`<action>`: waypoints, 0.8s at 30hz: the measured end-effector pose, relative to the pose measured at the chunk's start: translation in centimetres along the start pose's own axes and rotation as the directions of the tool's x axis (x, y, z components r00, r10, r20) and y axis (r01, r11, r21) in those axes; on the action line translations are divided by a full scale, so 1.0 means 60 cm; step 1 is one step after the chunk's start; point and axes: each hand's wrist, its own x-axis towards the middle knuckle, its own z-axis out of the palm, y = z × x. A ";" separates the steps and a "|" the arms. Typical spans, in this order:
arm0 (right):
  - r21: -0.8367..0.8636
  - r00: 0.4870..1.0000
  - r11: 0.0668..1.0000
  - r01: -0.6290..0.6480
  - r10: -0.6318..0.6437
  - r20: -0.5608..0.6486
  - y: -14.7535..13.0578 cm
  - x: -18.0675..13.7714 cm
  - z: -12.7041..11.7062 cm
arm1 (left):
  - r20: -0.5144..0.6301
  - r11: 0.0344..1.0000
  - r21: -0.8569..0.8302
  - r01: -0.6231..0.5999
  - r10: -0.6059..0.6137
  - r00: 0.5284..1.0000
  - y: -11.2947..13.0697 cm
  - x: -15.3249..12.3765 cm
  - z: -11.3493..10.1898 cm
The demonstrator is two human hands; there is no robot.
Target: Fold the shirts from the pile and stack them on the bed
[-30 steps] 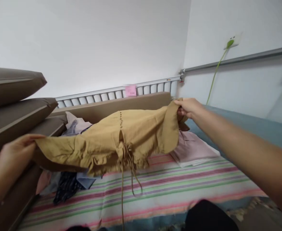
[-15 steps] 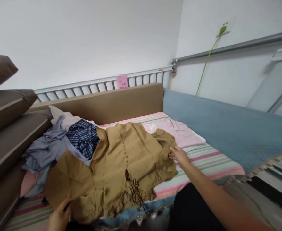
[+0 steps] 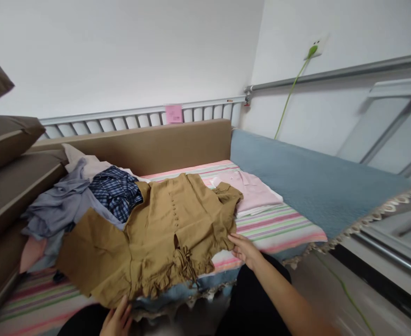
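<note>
A mustard-brown blouse [image 3: 156, 233] lies spread out in front of me, with a row of small buttons down its middle and a knotted drawstring at its ruffled lower edge. My left hand [image 3: 117, 317] is closed on the blouse's near edge, left of the drawstring. At the garment's right side, my right hand [image 3: 245, 249] pinches the edge, thumb uppermost. The far left part of the blouse touches a heap with a blue checked shirt [image 3: 116, 191] and a grey-blue garment [image 3: 56, 205].
Folded pink shirts [image 3: 251, 189] lie beyond on the striped bedding [image 3: 286, 224]. Brown cushions [image 3: 19, 177] are stacked at the left. A brown backrest [image 3: 163, 147] runs along the rear, and a blue fringed cover [image 3: 307, 182] is on the right.
My right hand has slid from the sleeve area down the blouse's right edge, nearer to me. My left hand has shifted right along the near edge. The view has turned slightly right.
</note>
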 end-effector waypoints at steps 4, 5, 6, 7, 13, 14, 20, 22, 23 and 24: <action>-0.008 0.995 0.995 0.096 -0.096 -0.004 -0.029 -0.013 0.006 | 0.013 0.966 -0.215 0.143 -0.143 0.990 0.043 -0.038 0.046; 0.006 0.990 0.990 0.143 -0.143 0.007 -0.041 -0.020 0.004 | 0.038 0.956 -0.255 0.143 -0.138 0.990 0.056 -0.045 0.047; 0.021 0.982 0.982 0.188 -0.189 0.024 -0.054 -0.027 0.000 | 0.074 0.948 -0.284 0.141 -0.125 0.989 0.065 -0.051 0.044; 0.032 0.973 0.974 0.225 -0.226 0.042 -0.065 -0.034 -0.005 | 0.118 0.943 -0.303 0.136 -0.105 0.987 0.071 -0.057 0.041; -0.031 0.990 0.992 0.122 -0.124 -0.071 -0.040 -0.047 -0.050 | 0.145 0.973 -0.145 0.182 -0.161 0.976 0.035 -0.065 0.022; -0.010 0.989 0.995 0.096 -0.096 -0.111 -0.023 -0.046 -0.055 | 0.126 0.974 -0.111 0.196 -0.182 0.975 0.026 -0.063 0.021; 0.168 0.982 0.984 0.054 -0.022 -0.186 0.071 -0.053 -0.035 | 0.138 0.964 -0.022 0.264 -0.259 0.956 -0.008 -0.056 0.038; 0.120 0.989 0.992 0.049 -0.031 -0.148 0.090 -0.063 -0.015 | 0.178 0.950 -0.015 0.311 -0.304 0.936 -0.020 -0.056 0.054; 0.078 0.989 0.995 0.063 -0.052 -0.140 0.097 -0.066 -0.006 | 0.194 0.947 -0.019 0.320 -0.310 0.930 -0.026 -0.055 0.061; 0.030 0.987 0.996 0.079 -0.074 -0.142 0.101 -0.068 0.001 | 0.198 0.949 -0.024 0.314 -0.303 0.932 -0.031 -0.052 0.067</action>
